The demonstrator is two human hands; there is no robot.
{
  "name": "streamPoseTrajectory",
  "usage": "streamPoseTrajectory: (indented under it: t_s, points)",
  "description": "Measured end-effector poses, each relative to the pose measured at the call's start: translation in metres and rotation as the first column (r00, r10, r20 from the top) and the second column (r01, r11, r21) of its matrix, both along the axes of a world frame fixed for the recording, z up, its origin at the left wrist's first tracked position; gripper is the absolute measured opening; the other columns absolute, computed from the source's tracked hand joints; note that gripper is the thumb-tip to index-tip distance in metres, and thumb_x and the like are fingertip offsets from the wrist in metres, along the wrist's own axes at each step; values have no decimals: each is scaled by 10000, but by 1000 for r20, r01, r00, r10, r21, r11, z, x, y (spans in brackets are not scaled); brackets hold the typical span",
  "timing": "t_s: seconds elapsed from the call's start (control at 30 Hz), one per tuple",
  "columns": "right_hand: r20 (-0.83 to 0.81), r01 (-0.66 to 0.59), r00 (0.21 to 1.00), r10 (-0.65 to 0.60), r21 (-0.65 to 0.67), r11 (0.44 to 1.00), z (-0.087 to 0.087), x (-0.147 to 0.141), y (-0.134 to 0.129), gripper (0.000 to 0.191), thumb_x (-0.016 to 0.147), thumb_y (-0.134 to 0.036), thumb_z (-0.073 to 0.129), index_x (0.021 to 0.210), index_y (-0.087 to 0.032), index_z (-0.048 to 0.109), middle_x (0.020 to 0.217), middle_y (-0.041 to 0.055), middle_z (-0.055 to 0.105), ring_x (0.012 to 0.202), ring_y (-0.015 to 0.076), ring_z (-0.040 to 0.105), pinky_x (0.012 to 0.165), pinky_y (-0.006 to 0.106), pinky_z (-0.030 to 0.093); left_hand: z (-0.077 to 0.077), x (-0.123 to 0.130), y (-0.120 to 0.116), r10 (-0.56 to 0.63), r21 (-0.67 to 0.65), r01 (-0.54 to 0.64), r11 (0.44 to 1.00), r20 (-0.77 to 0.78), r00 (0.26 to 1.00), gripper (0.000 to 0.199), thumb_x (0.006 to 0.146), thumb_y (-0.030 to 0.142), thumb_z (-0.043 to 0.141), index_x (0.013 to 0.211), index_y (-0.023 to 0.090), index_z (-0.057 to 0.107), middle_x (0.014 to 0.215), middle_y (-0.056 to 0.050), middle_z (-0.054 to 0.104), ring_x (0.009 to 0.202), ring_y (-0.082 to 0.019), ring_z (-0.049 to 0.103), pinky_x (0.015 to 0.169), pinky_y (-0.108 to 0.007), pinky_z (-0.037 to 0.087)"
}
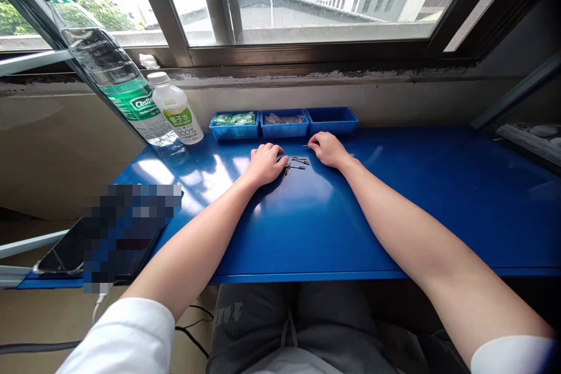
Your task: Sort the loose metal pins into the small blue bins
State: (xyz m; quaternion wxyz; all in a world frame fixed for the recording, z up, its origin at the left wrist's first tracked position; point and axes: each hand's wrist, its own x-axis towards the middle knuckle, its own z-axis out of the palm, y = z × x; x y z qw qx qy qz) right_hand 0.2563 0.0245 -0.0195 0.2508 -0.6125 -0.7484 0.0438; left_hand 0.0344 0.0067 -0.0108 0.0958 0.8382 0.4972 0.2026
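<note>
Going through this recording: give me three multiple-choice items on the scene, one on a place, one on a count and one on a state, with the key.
1. Where do the small metal pins lie?
A) On the blue tabletop, between the left hand and right hand
B) Inside a bin
C) On the windowsill

2. How many blue plastic bins stand along the tabletop's far edge?
A) Two
B) Three
C) Four

3. How does the left hand sit?
A) Gripping a bottle
B) Raised above the bins
C) Palm down on the tabletop

1: A, the pins lie on the tabletop between the hands.
2: B, three stand side by side below the window.
3: C, it rests on the tabletop beside the pins.
</note>
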Motion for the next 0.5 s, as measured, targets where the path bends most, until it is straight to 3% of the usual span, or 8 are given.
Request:
streamPoseTrajectory:
  t_s: [0.13, 0.23, 0.5]
  points:
    - [3, -188, 982, 188, -14, 982, 7, -20, -14, 196, 893, -283, 483, 894, -171, 643, 886, 65, 678, 788, 180, 598, 689, 280, 429, 3, 0, -3, -35, 8, 35, 999, 70, 997, 303, 916, 407, 412, 1038, 214, 611, 1111, -68, 632, 1104, -246, 526, 956, -424, 326]
    - [82, -278, 958, 274, 32, 960, 11, -36, -23, 189, 899, -290, 478, 892, -171, 625, 902, 73, 669, 825, 188, 589, 700, 278, 414, 5, -1, -5, -81, 18, 80, 997, 89, 993, 316, 931, 417, 387, 1030, 231, 622, 1108, -56, 633, 1115, -231, 526, 958, -407, 316]
    - [133, -287, 954, 268, 153, 946, 10, -45, -29, 234, 922, -341, 453, 914, -179, 622, 920, 83, 655, 898, 210, 568, 740, 297, 411, 3, 0, -3, -81, 33, 77, 996, 122, 989, 270, 946, 340, 375, 949, 219, 616, 1050, -41, 650, 1074, -211, 548, 927, -379, 324]
